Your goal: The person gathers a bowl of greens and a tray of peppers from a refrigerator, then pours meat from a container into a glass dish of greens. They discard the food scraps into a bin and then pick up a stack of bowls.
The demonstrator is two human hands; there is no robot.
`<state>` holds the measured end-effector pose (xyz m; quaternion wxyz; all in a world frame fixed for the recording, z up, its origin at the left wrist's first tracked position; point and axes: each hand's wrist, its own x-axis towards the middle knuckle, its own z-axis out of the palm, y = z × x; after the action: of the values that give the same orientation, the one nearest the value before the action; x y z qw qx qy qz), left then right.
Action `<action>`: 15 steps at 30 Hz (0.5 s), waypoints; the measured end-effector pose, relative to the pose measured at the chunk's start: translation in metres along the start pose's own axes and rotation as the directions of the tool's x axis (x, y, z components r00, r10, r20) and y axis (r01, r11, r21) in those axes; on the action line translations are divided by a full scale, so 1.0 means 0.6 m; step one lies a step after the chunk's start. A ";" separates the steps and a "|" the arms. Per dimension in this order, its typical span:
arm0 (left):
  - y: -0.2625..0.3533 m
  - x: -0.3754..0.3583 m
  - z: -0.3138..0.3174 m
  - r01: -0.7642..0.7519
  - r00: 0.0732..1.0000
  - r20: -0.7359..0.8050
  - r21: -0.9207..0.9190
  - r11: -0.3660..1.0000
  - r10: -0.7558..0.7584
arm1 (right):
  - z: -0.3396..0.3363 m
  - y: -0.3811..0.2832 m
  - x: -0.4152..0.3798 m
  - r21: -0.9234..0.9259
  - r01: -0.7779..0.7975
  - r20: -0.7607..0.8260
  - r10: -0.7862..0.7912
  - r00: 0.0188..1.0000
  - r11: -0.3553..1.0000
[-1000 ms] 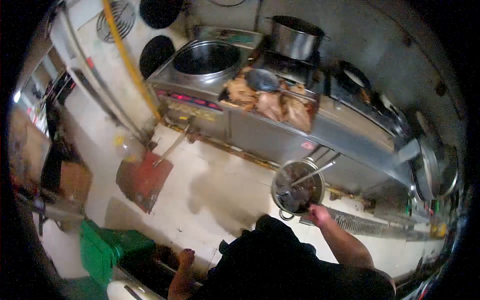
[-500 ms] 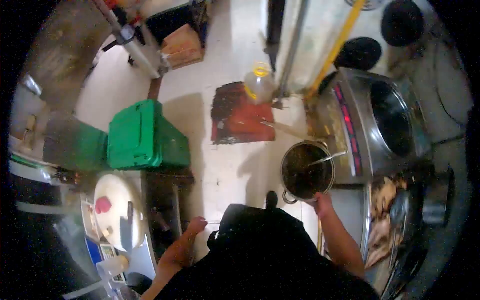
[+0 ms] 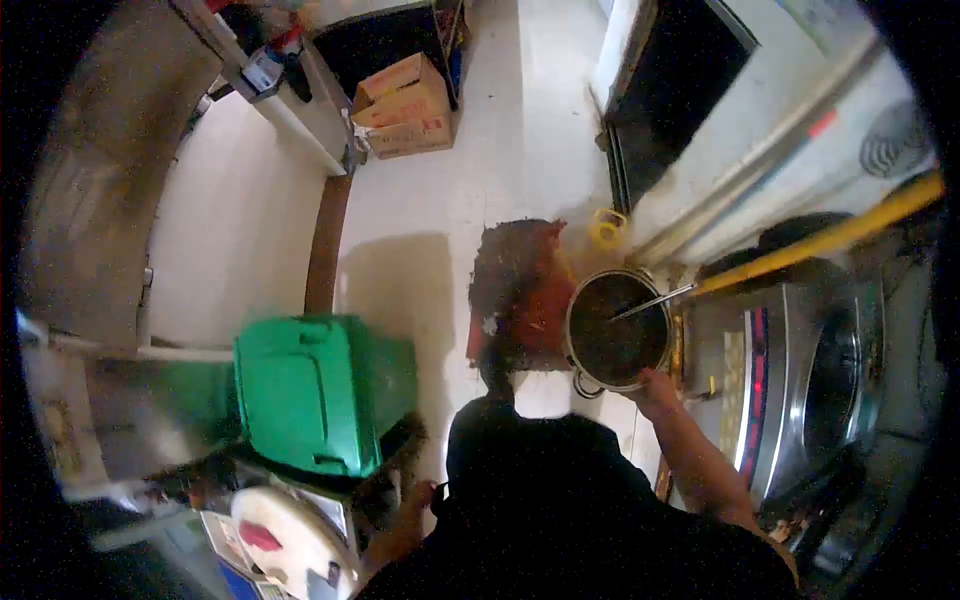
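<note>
While the pot (image 3: 569, 335) is held one-handed: best kept level so the dark contents (image 3: 607, 350) don't slosh around the utensil (image 3: 660, 301)
Right hand (image 3: 655, 392): gripping the pot's near edge, forearm (image 3: 703, 460) slanting forward, wrist best kept firm
Left hand (image 3: 425, 498): low beside the dark clothing (image 3: 570, 500), too dim to tell its grip
Pot's place: above the floor (image 3: 400, 195), by the red mat's (image 3: 543, 310) right edge

Pot (image 3: 610, 385) of shiny metal.
</note>
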<state>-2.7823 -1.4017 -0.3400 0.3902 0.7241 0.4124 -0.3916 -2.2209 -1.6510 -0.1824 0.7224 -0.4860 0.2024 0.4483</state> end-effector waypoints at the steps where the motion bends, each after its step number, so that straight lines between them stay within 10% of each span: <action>1: 0.019 0.037 -0.079 -0.008 1.000 -0.011 0.067 0.998 0.009 | 0.021 -0.008 0.026 0.000 0.021 0.007 -0.021 1.000 1.000; 5: 0.175 0.209 -0.495 -0.017 0.995 -0.068 0.573 0.819 0.068 | 0.207 -0.125 0.134 0.044 0.012 -0.071 -0.008 0.997 0.999; 6: 0.210 0.232 -0.591 -0.136 0.831 -0.312 0.688 0.713 0.460 | 0.237 -0.149 0.167 0.010 -0.006 -0.072 0.007 0.997 1.000; 7: 0.252 0.243 -0.681 -0.177 0.475 -0.426 0.810 0.559 0.769 | 0.267 -0.174 0.206 0.027 -0.003 -0.075 0.005 0.997 1.000; 8: 0.331 0.266 -0.771 -0.381 0.615 -0.630 0.288 0.878 0.474 | 0.298 -0.204 0.251 0.018 0.008 -0.021 -0.007 1.000 1.000; 9: 0.407 0.290 -0.842 -0.402 0.797 -0.590 -0.358 0.842 0.130 | 0.325 -0.232 0.293 0.007 0.017 0.031 -0.017 0.999 1.000; 12: 0.556 0.371 -1.015 -0.510 0.704 -0.683 -0.291 0.810 0.197 | 0.472 -0.352 0.396 0.061 0.015 -0.129 -0.007 0.992 0.998; 13: 0.578 0.411 -1.062 -0.249 0.854 -0.498 -0.134 0.959 0.152 | 0.478 -0.371 0.471 0.003 0.159 -0.013 -0.159 0.987 0.987; 15: 0.429 0.679 -1.029 -0.356 0.935 -0.258 -0.692 0.628 0.245 | 0.492 -0.448 0.604 -0.125 0.154 0.028 -0.151 0.988 0.980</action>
<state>-2.2546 -0.8262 -0.4000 0.6757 0.5923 0.4328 -0.0729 -1.8490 -1.2605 -0.1745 0.7240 -0.5409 0.1288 0.4082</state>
